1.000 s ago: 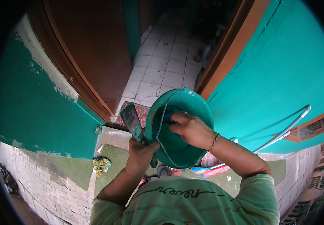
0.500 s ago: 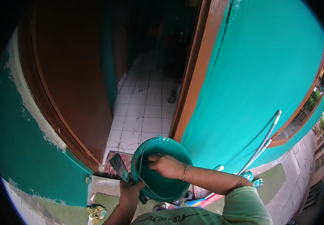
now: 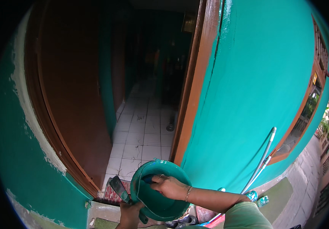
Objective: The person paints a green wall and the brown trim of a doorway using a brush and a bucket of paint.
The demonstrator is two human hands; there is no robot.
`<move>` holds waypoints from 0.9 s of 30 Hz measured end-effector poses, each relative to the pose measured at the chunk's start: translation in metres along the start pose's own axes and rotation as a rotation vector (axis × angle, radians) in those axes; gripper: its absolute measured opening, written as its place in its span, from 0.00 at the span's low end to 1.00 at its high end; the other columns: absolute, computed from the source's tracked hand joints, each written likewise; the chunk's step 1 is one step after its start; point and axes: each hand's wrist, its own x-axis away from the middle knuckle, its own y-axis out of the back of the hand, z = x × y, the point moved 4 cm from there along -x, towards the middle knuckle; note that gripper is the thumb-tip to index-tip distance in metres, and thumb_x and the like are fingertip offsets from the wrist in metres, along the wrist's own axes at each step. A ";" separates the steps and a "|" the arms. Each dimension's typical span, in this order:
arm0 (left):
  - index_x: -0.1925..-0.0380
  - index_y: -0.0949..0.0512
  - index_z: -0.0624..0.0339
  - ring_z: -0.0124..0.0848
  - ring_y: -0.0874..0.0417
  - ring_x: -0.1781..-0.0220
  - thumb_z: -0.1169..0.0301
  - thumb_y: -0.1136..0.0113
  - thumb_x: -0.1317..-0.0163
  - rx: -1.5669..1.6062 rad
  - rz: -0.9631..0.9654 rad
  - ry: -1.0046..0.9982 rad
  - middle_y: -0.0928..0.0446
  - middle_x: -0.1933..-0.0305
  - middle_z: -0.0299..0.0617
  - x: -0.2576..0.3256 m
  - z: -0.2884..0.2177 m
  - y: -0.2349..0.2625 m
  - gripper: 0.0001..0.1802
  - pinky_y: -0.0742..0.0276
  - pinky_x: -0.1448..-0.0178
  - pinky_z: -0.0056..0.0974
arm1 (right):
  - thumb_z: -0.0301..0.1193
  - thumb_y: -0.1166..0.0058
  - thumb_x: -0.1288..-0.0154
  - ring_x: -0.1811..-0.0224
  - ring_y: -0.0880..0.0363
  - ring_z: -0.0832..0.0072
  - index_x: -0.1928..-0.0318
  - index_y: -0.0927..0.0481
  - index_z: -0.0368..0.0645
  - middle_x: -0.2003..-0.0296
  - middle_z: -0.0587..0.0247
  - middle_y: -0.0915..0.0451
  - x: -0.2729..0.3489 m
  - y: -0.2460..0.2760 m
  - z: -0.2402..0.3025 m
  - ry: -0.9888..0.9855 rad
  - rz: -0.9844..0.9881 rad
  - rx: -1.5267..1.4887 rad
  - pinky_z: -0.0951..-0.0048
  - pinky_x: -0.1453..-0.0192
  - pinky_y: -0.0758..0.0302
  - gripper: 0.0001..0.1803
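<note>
Bucket as reference, mouth up. Left hand at its left rim, thumb at the edge, fingers closed round scraper; blade just outside, left of bucket. Right forearm enters from bucket's right; right hand inside, fingers bent, closed on blue object, mostly hidden.

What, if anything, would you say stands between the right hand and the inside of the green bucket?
Nothing visible blocks it: the right hand is within the mouth of the green bucket. The thin handle runs along the opening's left side, clear of the wrist.
</note>
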 end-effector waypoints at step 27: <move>0.52 0.22 0.70 0.36 0.15 0.58 0.81 0.33 0.49 0.139 0.048 0.072 0.18 0.57 0.46 0.011 -0.011 0.011 0.21 0.18 0.54 0.40 | 0.28 0.38 0.48 0.57 0.18 0.60 0.58 0.13 0.39 0.56 0.49 0.22 0.120 0.071 0.089 0.208 -0.385 0.311 0.70 0.58 0.17 0.15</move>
